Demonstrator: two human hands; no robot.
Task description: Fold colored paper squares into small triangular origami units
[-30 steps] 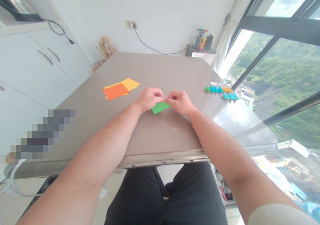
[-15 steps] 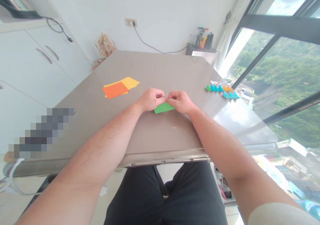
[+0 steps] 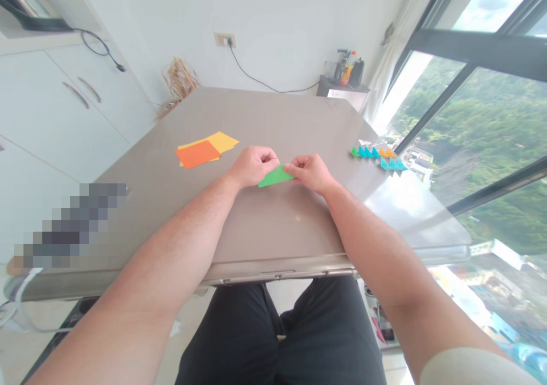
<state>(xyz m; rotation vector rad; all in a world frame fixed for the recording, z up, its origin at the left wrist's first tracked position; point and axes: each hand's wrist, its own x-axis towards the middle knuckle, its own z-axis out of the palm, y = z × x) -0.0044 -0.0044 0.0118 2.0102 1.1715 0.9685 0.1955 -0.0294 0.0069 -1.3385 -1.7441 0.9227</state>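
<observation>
A piece of green paper [image 3: 274,176] is held between my two hands, just above or on the grey-brown table [image 3: 282,225]; which of the two I cannot tell. My left hand [image 3: 255,166] pinches its left upper part, fingers curled and thumb pressed on it. On the other side my right hand [image 3: 311,172] grips the right end between thumb and fingers. Part of the paper is hidden behind both hands. The paper looks folded, with a straight lower edge.
Orange paper [image 3: 197,155] overlaps yellow sheets [image 3: 224,140] at the left. Several small folded paper shapes, with blue ones [image 3: 392,164], stand in rows at the right, near the window [image 3: 491,106]. A blurred-out object [image 3: 77,222] lies at the table's left edge.
My hands have moved slightly apart, and more of the green paper shows between them. The paper has shifted a little up and to the left.
</observation>
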